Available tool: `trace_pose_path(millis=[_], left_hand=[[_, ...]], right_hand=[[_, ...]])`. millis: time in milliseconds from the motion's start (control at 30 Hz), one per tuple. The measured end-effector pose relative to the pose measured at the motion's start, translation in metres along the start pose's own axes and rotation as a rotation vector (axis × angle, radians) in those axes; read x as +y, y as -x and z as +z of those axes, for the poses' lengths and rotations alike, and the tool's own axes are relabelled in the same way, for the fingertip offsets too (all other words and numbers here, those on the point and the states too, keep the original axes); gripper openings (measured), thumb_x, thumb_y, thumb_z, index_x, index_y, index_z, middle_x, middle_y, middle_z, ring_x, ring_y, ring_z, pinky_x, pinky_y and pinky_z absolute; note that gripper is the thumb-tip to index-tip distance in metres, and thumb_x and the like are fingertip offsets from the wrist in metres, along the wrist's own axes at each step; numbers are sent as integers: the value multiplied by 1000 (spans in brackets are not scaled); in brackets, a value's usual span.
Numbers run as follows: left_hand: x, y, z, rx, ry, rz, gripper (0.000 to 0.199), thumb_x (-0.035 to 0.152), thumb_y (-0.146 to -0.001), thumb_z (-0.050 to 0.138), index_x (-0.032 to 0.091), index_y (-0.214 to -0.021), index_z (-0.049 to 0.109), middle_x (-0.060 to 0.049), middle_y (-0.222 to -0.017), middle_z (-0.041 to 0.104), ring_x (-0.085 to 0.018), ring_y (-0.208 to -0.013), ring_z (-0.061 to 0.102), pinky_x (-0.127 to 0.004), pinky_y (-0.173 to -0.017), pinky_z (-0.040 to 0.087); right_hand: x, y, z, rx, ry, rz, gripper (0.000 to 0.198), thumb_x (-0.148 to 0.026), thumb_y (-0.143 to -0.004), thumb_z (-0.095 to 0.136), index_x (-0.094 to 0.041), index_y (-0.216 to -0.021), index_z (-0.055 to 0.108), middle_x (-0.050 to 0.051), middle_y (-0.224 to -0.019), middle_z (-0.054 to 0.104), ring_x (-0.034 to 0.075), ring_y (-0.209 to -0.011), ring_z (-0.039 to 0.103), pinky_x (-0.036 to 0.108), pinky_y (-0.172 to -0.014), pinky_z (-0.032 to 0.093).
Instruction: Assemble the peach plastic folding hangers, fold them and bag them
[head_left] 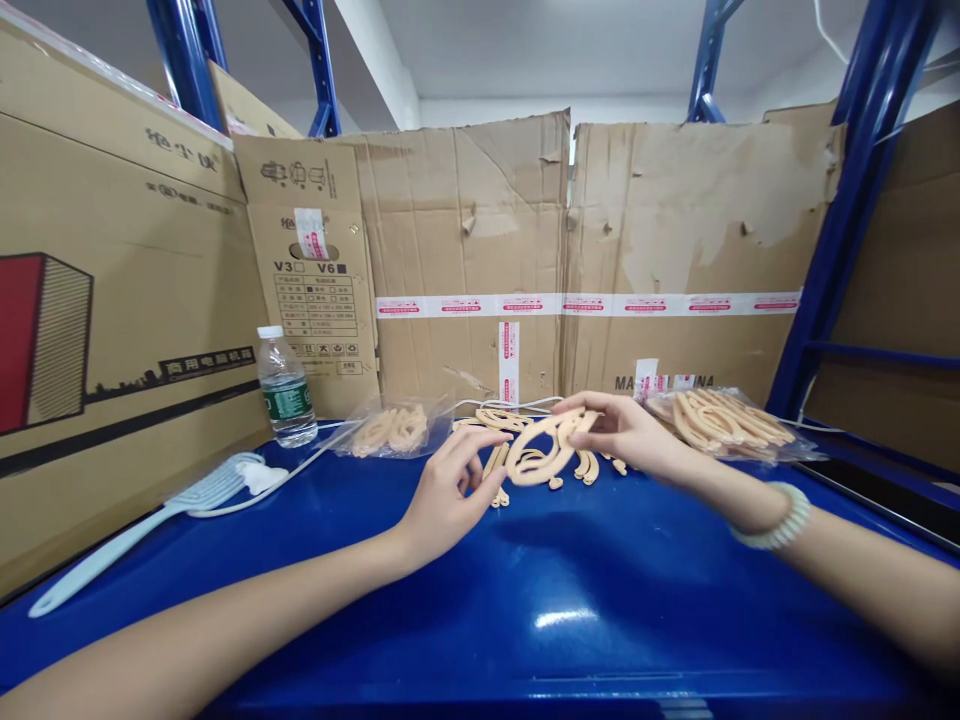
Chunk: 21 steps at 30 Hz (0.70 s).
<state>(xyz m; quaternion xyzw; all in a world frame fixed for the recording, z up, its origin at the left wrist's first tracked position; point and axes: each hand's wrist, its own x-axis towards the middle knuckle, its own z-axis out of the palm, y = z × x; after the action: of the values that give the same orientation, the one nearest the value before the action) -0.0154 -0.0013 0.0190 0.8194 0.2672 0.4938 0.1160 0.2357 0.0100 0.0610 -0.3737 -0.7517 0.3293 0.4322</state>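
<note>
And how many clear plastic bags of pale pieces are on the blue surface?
2: one clear plastic bag between the water bottle and left hand, the other bag to the right of the right hand. Hands could hide more.

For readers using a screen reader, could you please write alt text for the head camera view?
A person's right hand holds a pale curved piece above a blue table, the left hand close beside it. Loose pale pieces lie beyond, with bagged pieces to either side; a clear bottle stands at left, before cardboard.

Storeroom-like workspace: blue metal racking, taped cardboard cartons
</note>
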Motion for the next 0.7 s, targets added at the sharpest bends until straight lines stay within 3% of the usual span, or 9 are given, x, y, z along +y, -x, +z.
trace_pose_path(millis=[133, 233, 333, 433, 533, 600, 700], left_hand=[[11, 6, 7, -75, 172, -222, 37, 29, -83, 62, 23, -119, 57, -7, -116, 57, -3, -52, 45, -18, -46, 37], [12, 11, 13, -179, 272, -364, 37, 33, -80, 65, 19, -114, 61, -1, -80, 62, -3, -44, 36, -17, -41, 28], [12, 14, 17, -212, 268, -405, 28, 35, -79, 66, 15, -99, 68, 6, -49, 44, -5, -42, 31, -18, -40, 22], [14, 16, 19, -179, 337, -435, 28, 37, -80, 65, 14, -96, 66, 4, -54, 50, -6, -42, 41, -18, -40, 30], [13, 17, 19, -129, 429, -477, 30, 41, -81, 64, 15, -95, 59, 2, -64, 57, -8, -44, 51, -19, -41, 39], [11, 16, 18, -86, 442, -480, 29, 42, -82, 63, 16, -94, 55, 3, -64, 57, -7, -43, 50, -18, -41, 40], [8, 16, 17, -30, 454, -431, 27, 40, -86, 59, 16, -96, 55, 1, -73, 59, -8, -53, 54, -18, -49, 44]], right_hand=[[-11, 31, 31, -89, 64, -65, 27, -30, -81, 65, -20, -105, 62, 4, -91, 67, 16, -76, 62, 31, -68, 53], [-15, 43, 45, -90, 67, -113, 26, -32, -86, 59, -22, -111, 60, 6, -104, 65, 17, -87, 62, 32, -75, 52], [-18, 47, 47, -99, -40, -68, 36, -33, -85, 62, -24, -119, 53, 5, -105, 64, 16, -88, 61, 30, -77, 53], [-16, 45, 42, -126, -152, 64, 46, -38, -80, 68, -23, -119, 50, 3, -94, 65, 14, -76, 62, 27, -66, 53], [-10, 40, 36, -169, -170, 184, 37, -43, -75, 72, -17, -98, 61, 1, -73, 64, 12, -61, 59, 25, -57, 50], [-5, 37, 32, -167, -148, 220, 33, -45, -73, 74, -15, -83, 64, 1, -65, 63, 11, -58, 58, 25, -57, 50], [-1, 34, 27, -124, -118, 247, 33, -45, -72, 74, -14, -80, 67, 2, -65, 65, 12, -58, 59, 25, -59, 51]])
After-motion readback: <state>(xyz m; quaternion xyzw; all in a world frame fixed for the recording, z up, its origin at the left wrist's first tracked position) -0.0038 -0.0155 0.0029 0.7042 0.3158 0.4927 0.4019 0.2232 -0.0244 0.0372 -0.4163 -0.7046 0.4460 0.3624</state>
